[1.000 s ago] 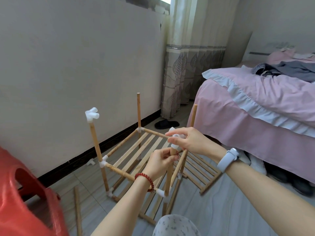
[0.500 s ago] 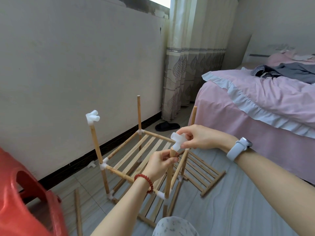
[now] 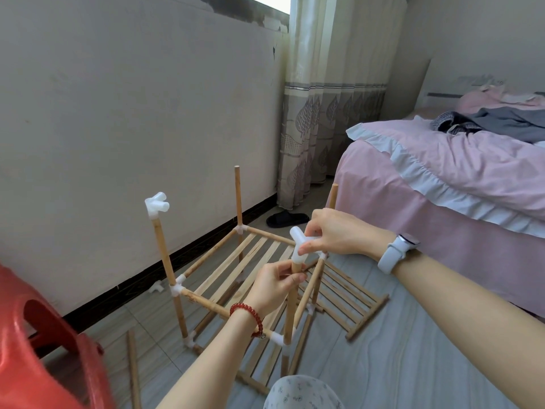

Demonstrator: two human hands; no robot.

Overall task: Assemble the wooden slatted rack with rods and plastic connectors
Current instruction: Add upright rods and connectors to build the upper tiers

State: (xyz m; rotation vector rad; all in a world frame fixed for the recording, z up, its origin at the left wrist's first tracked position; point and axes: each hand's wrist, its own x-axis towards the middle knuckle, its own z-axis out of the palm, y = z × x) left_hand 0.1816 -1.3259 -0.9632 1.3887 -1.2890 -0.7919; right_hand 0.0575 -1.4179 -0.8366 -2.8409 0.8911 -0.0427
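1. Pinching the white connector (image 3: 298,242), your right hand (image 3: 336,231) holds it atop the near upright rod (image 3: 290,308).
2. Your left hand (image 3: 272,286) grips that rod just below the connector, over the slatted rack (image 3: 236,261).

**Hidden and cut off**

Red stool (image 3: 38,343) cropped by left and bottom edges. Bed (image 3: 442,184) runs off right edge. Right hand (image 3: 336,234) covers one arm of the white connector (image 3: 298,242); left hand (image 3: 272,283) hides the near rod's (image 3: 290,314) top. Loose stick (image 3: 132,370) cut at bottom edge. Small white piece (image 3: 156,287) by wall too small to identify.
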